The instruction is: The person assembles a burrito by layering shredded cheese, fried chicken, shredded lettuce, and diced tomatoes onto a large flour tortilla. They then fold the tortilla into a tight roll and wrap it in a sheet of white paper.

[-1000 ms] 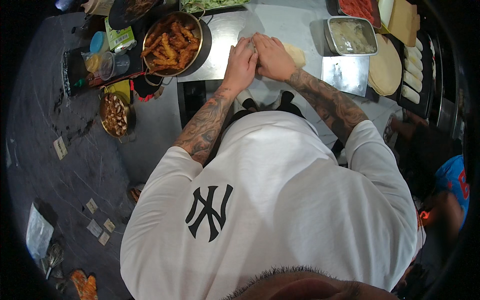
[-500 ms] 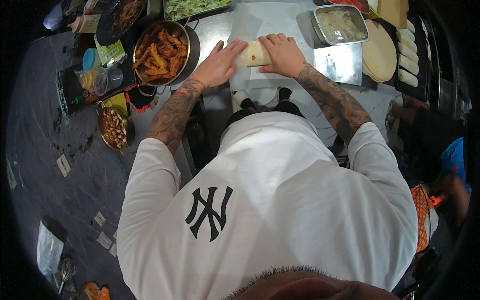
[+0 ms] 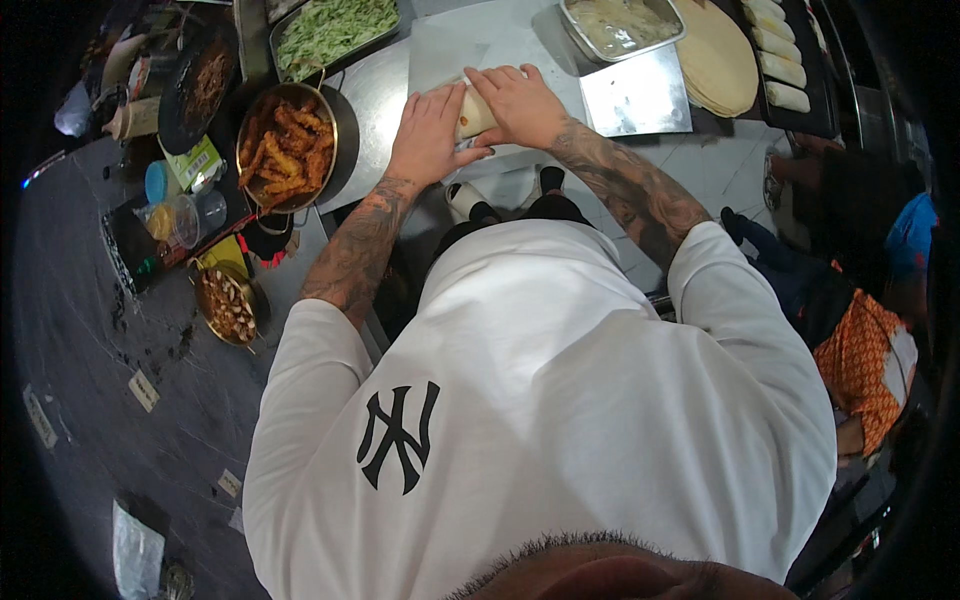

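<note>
Rolled wrap, on worktop right of fried-strips bowl, clasped by left hand and right hand; uneven pressure could split it, spilling filling.

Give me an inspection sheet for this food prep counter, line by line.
Surface: steel counter, pale sheet under the work.
Job's things: rolled wrap, lying across the sheet between both hands.
Clutter: bowl of fried strips, tray of green shreds, tray of pale filling, stack of flatbreads, finished rolls, small bowl.
Hands: left hand and right hand pressed on the wrap.
Cables: nothing seen.
Surroundings: dark floor with scraps; another person at right.
</note>
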The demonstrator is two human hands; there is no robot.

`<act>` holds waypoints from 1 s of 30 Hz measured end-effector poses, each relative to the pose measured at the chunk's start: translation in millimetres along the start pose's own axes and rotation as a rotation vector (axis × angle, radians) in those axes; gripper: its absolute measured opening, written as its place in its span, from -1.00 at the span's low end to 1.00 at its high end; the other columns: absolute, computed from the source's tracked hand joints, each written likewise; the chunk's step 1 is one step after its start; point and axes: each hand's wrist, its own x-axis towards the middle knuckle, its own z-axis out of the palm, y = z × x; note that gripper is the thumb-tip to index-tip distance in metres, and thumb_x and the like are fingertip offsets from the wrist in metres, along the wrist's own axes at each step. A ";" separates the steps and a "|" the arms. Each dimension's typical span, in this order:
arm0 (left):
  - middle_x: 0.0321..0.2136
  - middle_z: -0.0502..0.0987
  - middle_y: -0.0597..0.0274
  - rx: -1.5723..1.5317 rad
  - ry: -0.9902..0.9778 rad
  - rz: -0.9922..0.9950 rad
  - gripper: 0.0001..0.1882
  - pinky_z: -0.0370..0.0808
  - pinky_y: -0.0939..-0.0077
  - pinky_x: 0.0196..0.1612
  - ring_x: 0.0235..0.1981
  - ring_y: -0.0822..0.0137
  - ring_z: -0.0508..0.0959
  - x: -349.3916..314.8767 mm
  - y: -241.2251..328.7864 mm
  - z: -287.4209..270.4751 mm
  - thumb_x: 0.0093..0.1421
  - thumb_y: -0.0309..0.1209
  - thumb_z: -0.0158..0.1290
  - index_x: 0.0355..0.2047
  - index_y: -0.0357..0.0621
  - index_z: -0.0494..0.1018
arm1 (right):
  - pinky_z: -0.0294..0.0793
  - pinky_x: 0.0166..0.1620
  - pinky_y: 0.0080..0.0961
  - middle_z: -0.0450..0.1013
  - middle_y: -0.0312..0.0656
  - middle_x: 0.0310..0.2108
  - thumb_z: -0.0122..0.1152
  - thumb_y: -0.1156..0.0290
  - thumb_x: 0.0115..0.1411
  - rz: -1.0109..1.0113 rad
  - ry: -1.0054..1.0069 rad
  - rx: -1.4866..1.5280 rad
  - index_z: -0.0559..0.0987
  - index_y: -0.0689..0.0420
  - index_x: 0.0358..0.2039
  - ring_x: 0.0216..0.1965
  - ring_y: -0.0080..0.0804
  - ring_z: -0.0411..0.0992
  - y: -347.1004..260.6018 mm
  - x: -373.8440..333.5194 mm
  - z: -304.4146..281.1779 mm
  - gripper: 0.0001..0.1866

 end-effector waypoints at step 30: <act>0.12 0.47 0.22 0.006 0.023 0.005 -0.18 0.28 0.13 0.13 0.11 0.10 0.43 17.2 0.8 2.0 -0.04 0.05 0.42 0.19 0.04 0.44 | 0.43 0.25 -0.12 0.49 0.12 0.14 0.29 0.40 0.33 0.252 0.304 0.466 0.53 0.23 -0.28 0.31 0.18 0.34 9.5 -53.6 13.4 -0.83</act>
